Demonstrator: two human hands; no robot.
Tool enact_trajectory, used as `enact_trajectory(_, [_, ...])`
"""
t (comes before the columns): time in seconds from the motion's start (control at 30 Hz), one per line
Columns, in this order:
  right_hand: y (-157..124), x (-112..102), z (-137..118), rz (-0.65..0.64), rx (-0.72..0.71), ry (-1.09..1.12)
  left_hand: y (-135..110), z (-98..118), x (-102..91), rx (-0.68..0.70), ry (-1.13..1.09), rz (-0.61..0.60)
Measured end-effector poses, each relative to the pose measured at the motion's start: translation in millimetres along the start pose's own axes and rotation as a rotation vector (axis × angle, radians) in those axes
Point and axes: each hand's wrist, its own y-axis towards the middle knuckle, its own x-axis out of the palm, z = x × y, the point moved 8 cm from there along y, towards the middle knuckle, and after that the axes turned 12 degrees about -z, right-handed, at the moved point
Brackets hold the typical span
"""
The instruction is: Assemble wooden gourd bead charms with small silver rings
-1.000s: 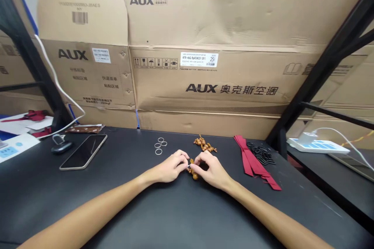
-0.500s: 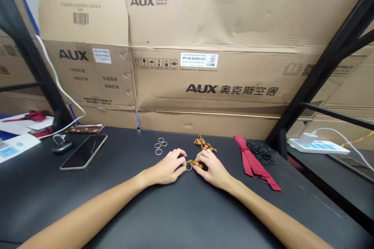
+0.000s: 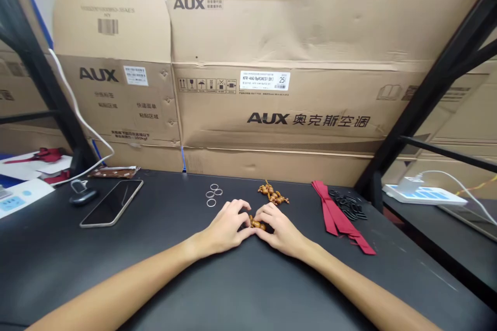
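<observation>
Brown wooden bead cluster (image 3: 258, 224), glossy, lumpy, closed fingertip grip from left hand (image 3: 227, 228) and right hand (image 3: 281, 230)

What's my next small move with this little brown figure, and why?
Probably free your left hand and take a metal ring from the small group just beyond it, since it and your right hand are both on the little brown figure, and no ring shows on it from here.
</observation>
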Motion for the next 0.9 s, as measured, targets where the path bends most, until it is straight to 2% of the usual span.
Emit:
enact_trajectory(0.2, [-1.9, -8.2, 14.0, 0.043, 0.068, -0.053, 2.0, -7.0, 1.3, 0.007, -0.094, -0.034])
enact_trajectory(0.3, [-3.7, -12.2, 19.3, 0.077, 0.107, -0.059, 2.1, -7.4, 0.0, -0.015, -0.071, -0.031])
enact_trajectory(0.57, [-0.8, -2.9, 0.3, 0.02, -0.025, 0.0, 0.1, -5.2, 2.2, -0.006, 0.03, 0.004])
enact_trajectory(0.77, [-3.9, -13.1, 19.4, 0.098, 0.101, -0.079, 1.8, -5.7, -1.9, -0.009, -0.033, 0.003])
enact_trajectory(0.9, [-3.4, -11.5, 10.2, 0.073, 0.052, -0.037, 1.2, -4.2, -1.2, -0.016, -0.019, 0.002])
